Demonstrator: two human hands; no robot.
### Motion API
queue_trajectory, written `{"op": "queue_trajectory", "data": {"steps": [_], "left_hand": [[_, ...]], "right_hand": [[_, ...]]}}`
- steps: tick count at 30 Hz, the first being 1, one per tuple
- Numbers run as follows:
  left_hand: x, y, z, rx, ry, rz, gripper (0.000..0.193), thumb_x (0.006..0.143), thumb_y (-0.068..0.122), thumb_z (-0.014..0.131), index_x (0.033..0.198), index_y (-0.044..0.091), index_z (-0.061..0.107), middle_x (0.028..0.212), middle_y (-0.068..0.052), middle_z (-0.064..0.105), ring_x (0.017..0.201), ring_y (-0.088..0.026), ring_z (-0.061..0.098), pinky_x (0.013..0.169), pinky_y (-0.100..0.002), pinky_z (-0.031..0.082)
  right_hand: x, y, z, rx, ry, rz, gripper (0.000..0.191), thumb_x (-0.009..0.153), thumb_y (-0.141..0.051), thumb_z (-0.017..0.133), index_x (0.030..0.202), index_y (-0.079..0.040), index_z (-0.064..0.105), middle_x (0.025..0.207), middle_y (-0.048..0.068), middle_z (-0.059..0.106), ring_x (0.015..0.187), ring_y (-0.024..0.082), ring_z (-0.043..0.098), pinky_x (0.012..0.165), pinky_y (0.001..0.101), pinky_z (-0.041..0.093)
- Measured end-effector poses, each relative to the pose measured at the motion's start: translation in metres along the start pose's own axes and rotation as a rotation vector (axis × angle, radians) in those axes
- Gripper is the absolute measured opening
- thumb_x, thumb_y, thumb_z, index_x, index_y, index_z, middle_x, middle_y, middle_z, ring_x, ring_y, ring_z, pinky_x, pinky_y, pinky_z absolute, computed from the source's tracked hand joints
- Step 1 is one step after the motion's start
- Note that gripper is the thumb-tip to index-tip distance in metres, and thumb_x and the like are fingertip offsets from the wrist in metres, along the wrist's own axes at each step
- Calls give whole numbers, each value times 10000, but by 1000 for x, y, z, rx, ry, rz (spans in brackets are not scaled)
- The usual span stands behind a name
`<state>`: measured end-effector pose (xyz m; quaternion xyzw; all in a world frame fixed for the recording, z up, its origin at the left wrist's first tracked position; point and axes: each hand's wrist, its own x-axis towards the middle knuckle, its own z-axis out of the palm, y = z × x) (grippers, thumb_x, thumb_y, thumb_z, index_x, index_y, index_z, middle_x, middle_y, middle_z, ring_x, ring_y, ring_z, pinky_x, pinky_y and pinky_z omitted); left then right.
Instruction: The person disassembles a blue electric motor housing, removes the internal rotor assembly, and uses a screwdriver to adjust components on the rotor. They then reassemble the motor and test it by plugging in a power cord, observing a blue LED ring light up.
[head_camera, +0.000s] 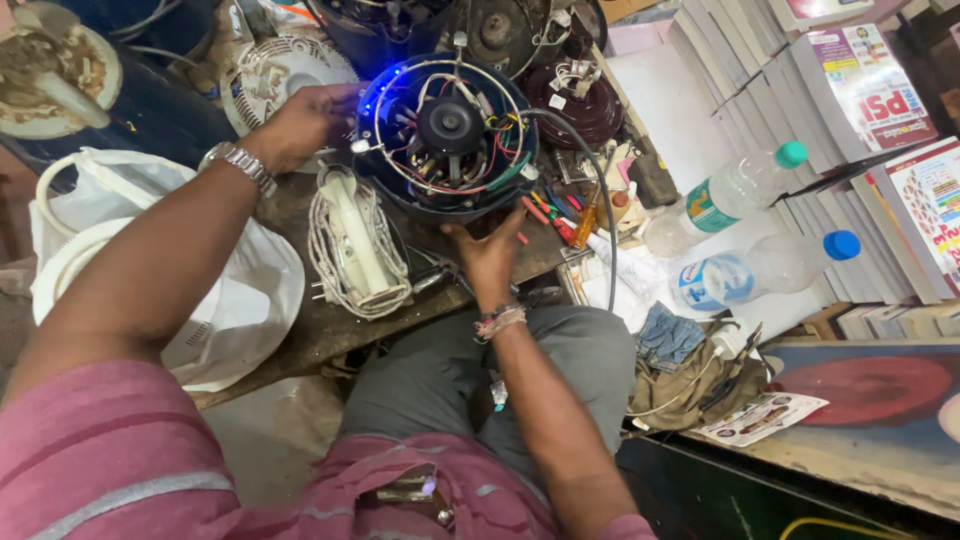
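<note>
A round dark blue appliance base (447, 135) stands on the workbench with its underside open, showing a black motor hub, coloured wires and glowing blue lights at its upper left rim. My left hand (300, 122), with a metal watch on the wrist, grips the base's left rim. My right hand (487, 252), with a thread band on the wrist, holds the near rim from below. A grey cable (590, 165) runs from the base's right side down toward my lap.
A white coiled cord on a white part (357, 245) lies left of the base. Screwdrivers and small tools (562, 218) sit to its right. Two plastic bottles (735, 190) (765, 268) and stacked books (880, 100) lie at right. A white plastic bag (235, 300) is at left.
</note>
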<state>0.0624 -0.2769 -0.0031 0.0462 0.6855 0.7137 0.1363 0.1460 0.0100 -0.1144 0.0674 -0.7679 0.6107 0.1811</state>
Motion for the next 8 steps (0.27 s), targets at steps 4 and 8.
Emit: {"op": "queue_trajectory", "data": {"steps": [4, 8], "left_hand": [[-5, 9, 4, -29, -90, 17, 652, 979, -121, 388, 1569, 135, 492, 1233, 12, 670, 995, -85, 619, 850, -247, 538], [-9, -14, 46, -27, -153, 43, 787, 867, -197, 414, 1581, 133, 434, 1307, -3, 650, 1101, -97, 631, 887, -249, 525]], "right_hand": [[0, -3, 8, 197, -19, -6, 1164, 707, 13, 910, 1571, 58, 132, 1530, 265, 450, 1402, 334, 509, 1199, 393, 413], [0, -12, 10, 245, -22, 48, 1144, 685, 48, 887, 1554, 22, 144, 1522, 254, 437, 1375, 324, 525, 1171, 400, 437]]}}
